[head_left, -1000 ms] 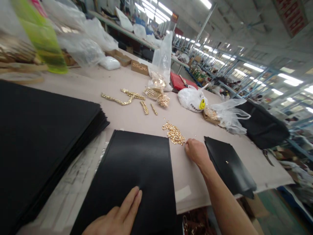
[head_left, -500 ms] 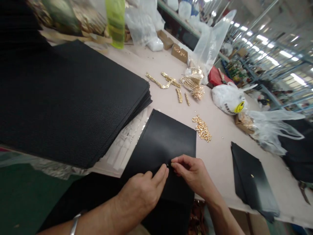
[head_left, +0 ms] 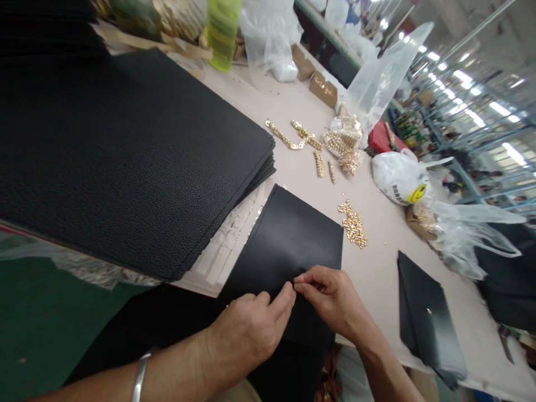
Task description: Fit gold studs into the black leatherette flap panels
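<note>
A smooth black panel (head_left: 293, 229) lies over the table's near edge and hangs toward my lap. My left hand (head_left: 255, 324) rests on it, index finger stretched to a spot near its middle, the other fingers curled; whatever its fingers grip is hidden. Touching the same spot from the right, my right hand (head_left: 330, 296) has thumb and index fingertip pinched together, and anything between them is too small to make out. Beyond the panel's right corner is a loose pile of small gold pieces (head_left: 354, 224).
A tall stack of grained black sheets (head_left: 138, 162) fills the left. Gold strips (head_left: 319, 164), a bag of gold parts (head_left: 343, 139) and a white bag (head_left: 397, 176) lie farther back. Black panels with a small gold fitting (head_left: 431, 318) lie at the right.
My right hand's fingertips have closed in on my left fingertip, covering the small bright spot that showed between them. The view has shifted slightly.
</note>
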`<action>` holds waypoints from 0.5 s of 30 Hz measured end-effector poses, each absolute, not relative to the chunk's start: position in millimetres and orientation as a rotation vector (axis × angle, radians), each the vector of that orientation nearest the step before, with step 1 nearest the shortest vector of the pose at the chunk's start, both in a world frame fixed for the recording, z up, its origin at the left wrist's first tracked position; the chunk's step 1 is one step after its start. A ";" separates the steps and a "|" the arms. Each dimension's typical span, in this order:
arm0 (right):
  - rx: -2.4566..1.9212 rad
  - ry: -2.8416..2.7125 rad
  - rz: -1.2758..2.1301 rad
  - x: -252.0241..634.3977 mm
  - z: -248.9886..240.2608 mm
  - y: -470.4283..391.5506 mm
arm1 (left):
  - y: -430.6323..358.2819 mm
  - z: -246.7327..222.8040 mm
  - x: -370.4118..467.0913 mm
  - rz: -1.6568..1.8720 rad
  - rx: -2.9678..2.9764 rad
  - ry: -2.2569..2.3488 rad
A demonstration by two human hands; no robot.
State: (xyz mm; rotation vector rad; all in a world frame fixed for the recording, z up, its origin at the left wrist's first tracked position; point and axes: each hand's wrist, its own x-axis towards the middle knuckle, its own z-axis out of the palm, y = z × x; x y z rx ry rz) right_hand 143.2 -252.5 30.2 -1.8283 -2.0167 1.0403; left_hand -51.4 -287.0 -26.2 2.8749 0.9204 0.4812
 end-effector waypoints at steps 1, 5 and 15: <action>-1.838 -2.016 1.057 142.7 31.5 -251.2 | -287.1 -26.7 -51.3 0.490 2.873 0.918; -1.892 -1.999 1.117 140.9 35.0 -246.8 | -286.9 -28.0 -50.3 0.528 2.863 0.937; -2.116 -1.876 1.303 137.5 38.0 -228.0 | -287.8 -29.1 -50.0 0.534 2.829 0.962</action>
